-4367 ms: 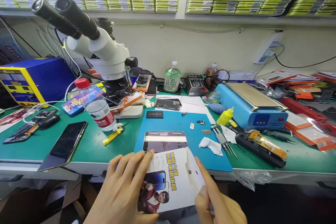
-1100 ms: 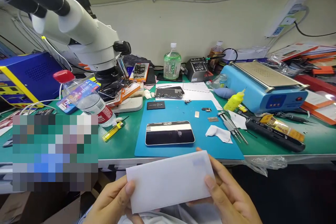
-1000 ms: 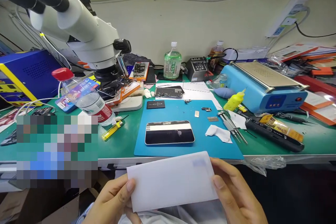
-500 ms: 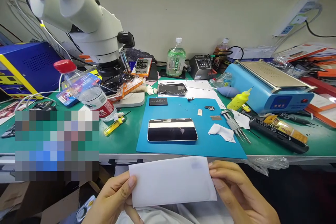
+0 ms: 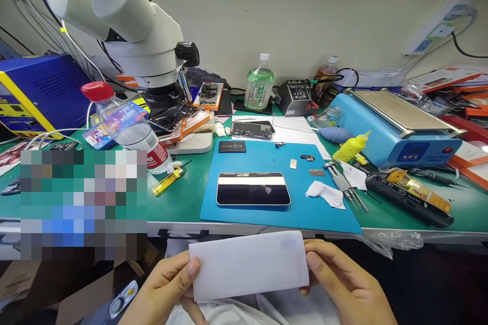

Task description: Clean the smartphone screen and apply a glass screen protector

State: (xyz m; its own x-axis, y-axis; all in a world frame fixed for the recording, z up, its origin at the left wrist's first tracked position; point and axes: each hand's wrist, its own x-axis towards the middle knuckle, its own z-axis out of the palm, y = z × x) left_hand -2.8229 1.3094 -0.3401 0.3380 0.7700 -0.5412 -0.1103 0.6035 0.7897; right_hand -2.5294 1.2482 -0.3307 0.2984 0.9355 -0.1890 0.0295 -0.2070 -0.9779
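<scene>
A flat white rectangular packet (image 5: 249, 266), like an envelope with a faint grey smudge at its upper right, is held level in front of the bench edge. My left hand (image 5: 168, 279) pinches its left end, thumb on the near face. At the right end my right hand (image 5: 345, 277) grips the edge between thumb and fingers; some fingertips are hidden behind it. Just beyond lies a smartphone (image 5: 253, 195), its dark screen upward, on a blue mat (image 5: 229, 216). Around it on the mat are a phone battery (image 5: 232, 147), small metal parts and a crumpled white wipe (image 5: 326, 194).
A microscope (image 5: 141, 40) and a water bottle (image 5: 147, 142) stand on the left. At the right are a blue heating machine (image 5: 392, 127), a yellow squeeze bottle (image 5: 351, 146), screwdrivers (image 5: 345, 188) and a black pen-shaped tool (image 5: 409, 200). Part of the left side is pixelated.
My right thumb has moved onto the packet's near face at its right edge, and the fingers have shifted behind it. My left hand keeps its hold. The view has shifted slightly.
</scene>
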